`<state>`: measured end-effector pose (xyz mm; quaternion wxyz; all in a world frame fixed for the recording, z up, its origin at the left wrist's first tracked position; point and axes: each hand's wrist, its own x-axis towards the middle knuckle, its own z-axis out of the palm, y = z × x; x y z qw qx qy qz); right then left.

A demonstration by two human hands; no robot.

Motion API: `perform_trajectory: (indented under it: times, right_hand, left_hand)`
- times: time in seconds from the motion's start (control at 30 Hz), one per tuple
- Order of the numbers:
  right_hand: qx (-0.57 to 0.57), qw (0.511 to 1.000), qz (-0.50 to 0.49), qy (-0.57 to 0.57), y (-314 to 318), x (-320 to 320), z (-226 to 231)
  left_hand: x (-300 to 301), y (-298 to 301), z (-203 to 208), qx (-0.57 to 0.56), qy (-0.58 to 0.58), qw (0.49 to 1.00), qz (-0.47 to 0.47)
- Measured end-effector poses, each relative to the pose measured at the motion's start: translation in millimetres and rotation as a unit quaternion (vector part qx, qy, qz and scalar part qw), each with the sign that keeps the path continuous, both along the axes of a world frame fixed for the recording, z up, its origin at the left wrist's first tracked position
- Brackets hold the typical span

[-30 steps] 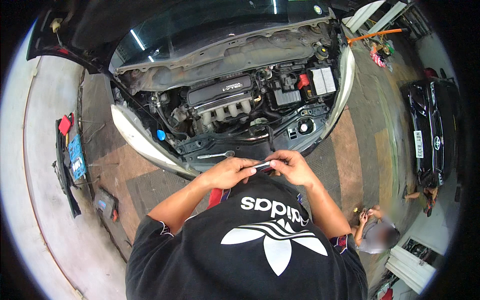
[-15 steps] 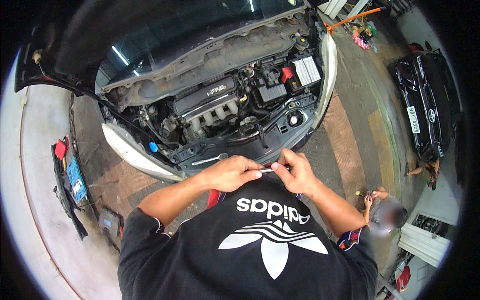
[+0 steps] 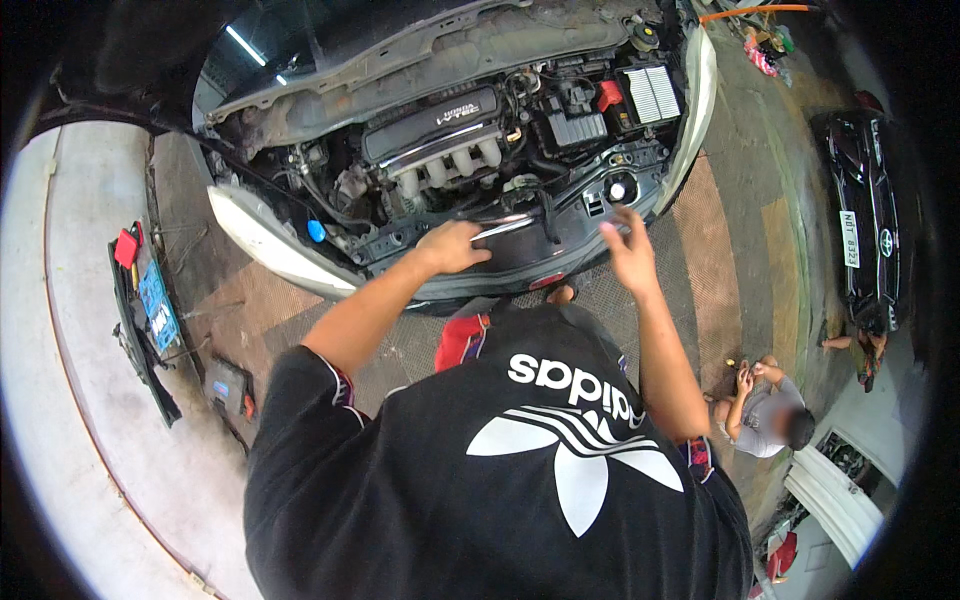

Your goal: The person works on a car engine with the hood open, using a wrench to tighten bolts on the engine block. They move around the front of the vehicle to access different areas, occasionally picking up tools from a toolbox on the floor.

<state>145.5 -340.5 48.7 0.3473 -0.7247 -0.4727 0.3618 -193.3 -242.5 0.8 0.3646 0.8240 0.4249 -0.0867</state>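
My left hand [image 3: 452, 248] is over the car's front panel, its fingers closed about one end of a shiny, slim metal tool [image 3: 508, 226]. The tool is smeared by motion, so its exact kind does not show; it points right across the panel. Held apart from it, my right hand [image 3: 630, 255] has its fingers spread and nothing visible in them. Those fingertips are just below a round cap [image 3: 619, 188] at the panel's right. Beyond both hands lies the uncovered engine [image 3: 430, 125], under the raised hood.
Pale headlights [image 3: 270, 245] flank the engine bay. To the left are a blue tool tray [image 3: 158, 305], a long black trim piece [image 3: 140, 345] and a dark case [image 3: 229, 388]. Another person [image 3: 765, 415] sits low at the right, with a black car [image 3: 865, 220] beyond.
My hands were together near my chest around a small metal piece; they have parted and reached forward over the panel. A metal tool lay on the panel earlier, beside my left hand.
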Motion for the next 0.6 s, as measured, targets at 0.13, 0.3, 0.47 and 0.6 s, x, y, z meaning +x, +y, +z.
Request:
perform_trajectory:
  times: [0.13,0.3,0.47,0.6]
  right_hand:
    - [-0.119,0.972,-0.198,-0.030,-115,91,-93]
    - [-0.262,0.950,-0.121,-0.121,-323,163,-105]
    - [-0.277,0.907,-0.317,-0.030,-403,168,-92]
    - [-0.165,0.925,-0.341,-0.034,-349,173,-87]
  left_hand:
    - [-47,-24,-93,0.001,0.132,0.984,0.123]
    - [-61,-39,-148,-0.007,0.170,0.974,0.150]
    - [-53,-38,-139,-0.005,0.147,0.983,0.105]
    - [-4,-41,-74,-0.008,0.110,0.992,0.053]
